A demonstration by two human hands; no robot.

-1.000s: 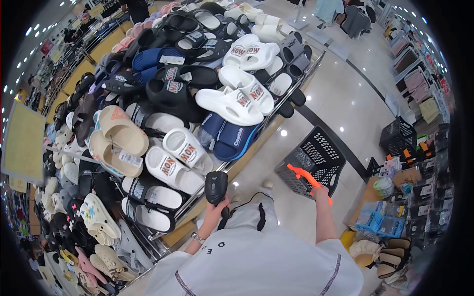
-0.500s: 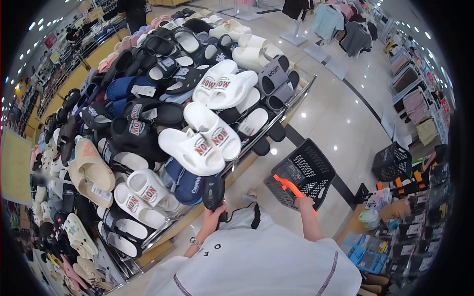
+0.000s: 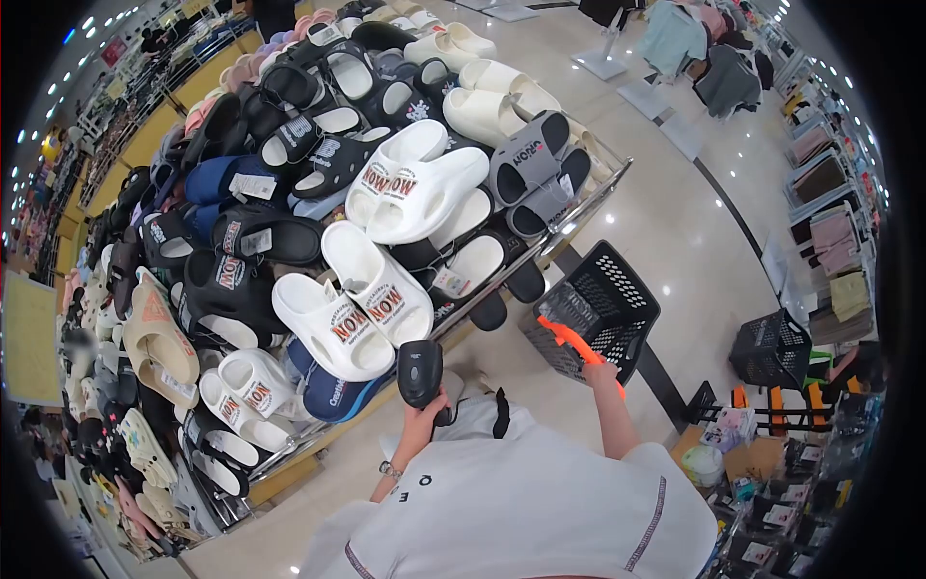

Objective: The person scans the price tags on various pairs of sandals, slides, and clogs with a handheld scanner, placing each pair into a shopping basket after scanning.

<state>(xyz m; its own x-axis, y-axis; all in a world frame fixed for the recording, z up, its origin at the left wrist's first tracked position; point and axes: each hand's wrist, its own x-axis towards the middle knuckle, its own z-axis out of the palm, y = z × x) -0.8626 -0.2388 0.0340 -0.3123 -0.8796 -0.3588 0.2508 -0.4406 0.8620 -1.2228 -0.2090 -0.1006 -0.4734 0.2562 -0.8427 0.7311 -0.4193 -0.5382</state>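
Observation:
My left hand [image 3: 422, 419] is wrapped round the grip of a black handheld barcode scanner [image 3: 419, 372], whose head points away from my body. Just left of the scanner lies a pair of white slides [image 3: 342, 333] with red NOW lettering, on top of a navy slide [image 3: 340, 398]. More white slides [image 3: 410, 193] rest farther up the pile. On the other side, my right hand [image 3: 601, 374] is closed on the orange handle [image 3: 571, 340] of a black shopping basket [image 3: 617, 265] with perforated walls. The basket hangs tilted beside the display, and I see nothing in it.
A metal-railed display [image 3: 579, 212] heaped with slides and clogs fills the left. Another black basket [image 3: 770, 349] stands at the right, near shelves of packaged goods [image 3: 772, 502]. Clothes on stands [image 3: 675, 39] are at the back, across a shiny tiled floor [image 3: 694, 232].
My view has shifted, so the slides appear farther left and the second basket lower. Both hands keep their holds; the scanner sits slightly farther right in view, close to the same white slides.

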